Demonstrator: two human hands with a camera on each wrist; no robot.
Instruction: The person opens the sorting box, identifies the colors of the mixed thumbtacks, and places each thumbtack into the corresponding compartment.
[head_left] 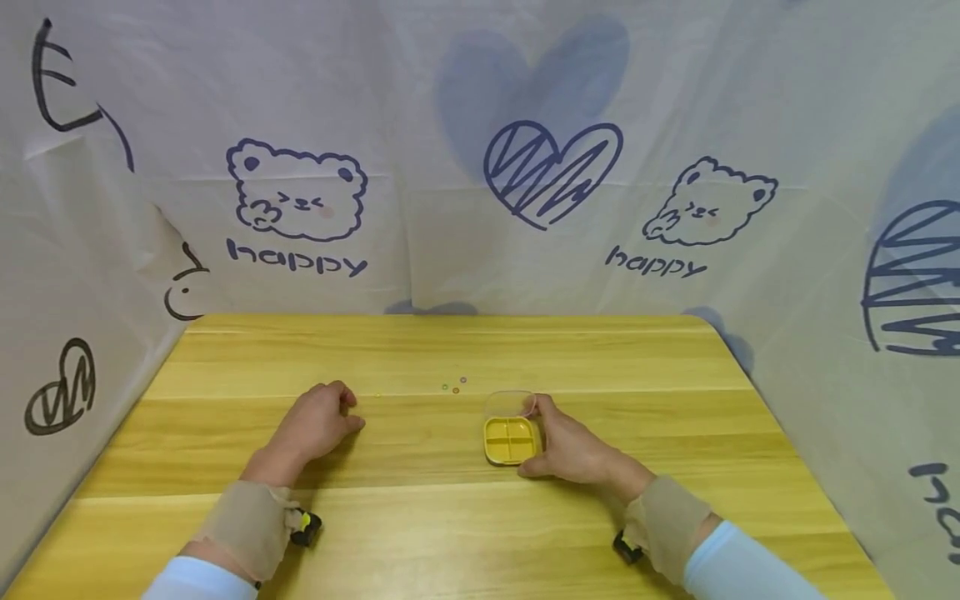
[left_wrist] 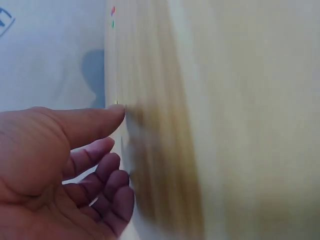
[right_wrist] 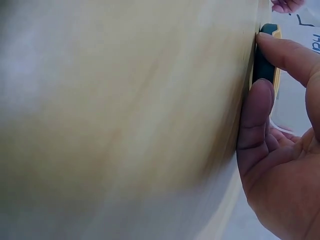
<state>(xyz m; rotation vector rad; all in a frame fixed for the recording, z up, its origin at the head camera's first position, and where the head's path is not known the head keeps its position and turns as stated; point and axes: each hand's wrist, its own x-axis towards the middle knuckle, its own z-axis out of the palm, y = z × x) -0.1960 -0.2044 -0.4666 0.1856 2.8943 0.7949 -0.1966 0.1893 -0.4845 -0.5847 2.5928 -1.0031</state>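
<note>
A small yellow box with four compartments lies on the table, its clear lid raised at the far side. My right hand holds the box at its right side, thumb near the front corner and fingers by the lid; the right wrist view shows thumb and finger against the box's dark side. My left hand is over the table at the left, fingers loosely bent, nothing held. Close to its right lies a tiny yellow piece. Tiny green, orange and purple pieces lie farther right.
The wooden table has its far edge against a white cloth with drawn bears and hearts. More cloth hangs at the left and right sides. Each wrist wears a band with a small black device.
</note>
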